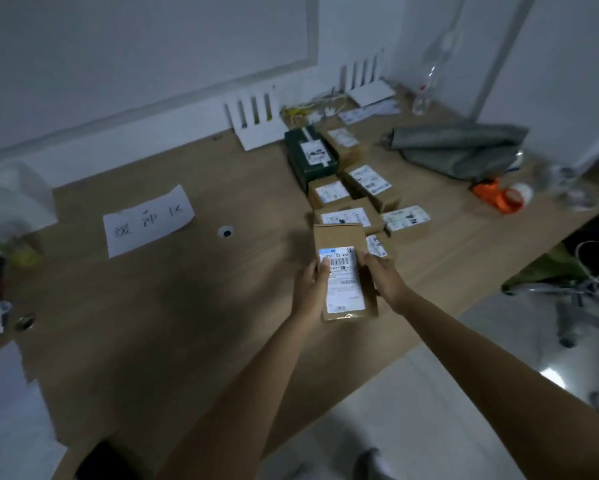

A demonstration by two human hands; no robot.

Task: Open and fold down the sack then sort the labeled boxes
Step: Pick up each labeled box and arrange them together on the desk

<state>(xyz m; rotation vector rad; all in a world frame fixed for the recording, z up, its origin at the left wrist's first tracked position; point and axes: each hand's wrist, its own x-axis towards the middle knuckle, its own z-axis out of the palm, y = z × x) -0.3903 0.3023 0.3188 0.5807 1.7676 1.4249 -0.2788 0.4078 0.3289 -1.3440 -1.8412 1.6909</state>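
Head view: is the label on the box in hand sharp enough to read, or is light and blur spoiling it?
Head view: dim, bluish light; the held box is fairly sharp, its barcode and large code visible, small print not; left hand and right hand grip its sides; frame edges smear; wide-angle lens bends the table.

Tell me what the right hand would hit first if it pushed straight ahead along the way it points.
The right hand, gripping the held box, points up-table. The small labeled box just beyond its fingers looks first in line, though depth is unclear and the hand may pass above it.
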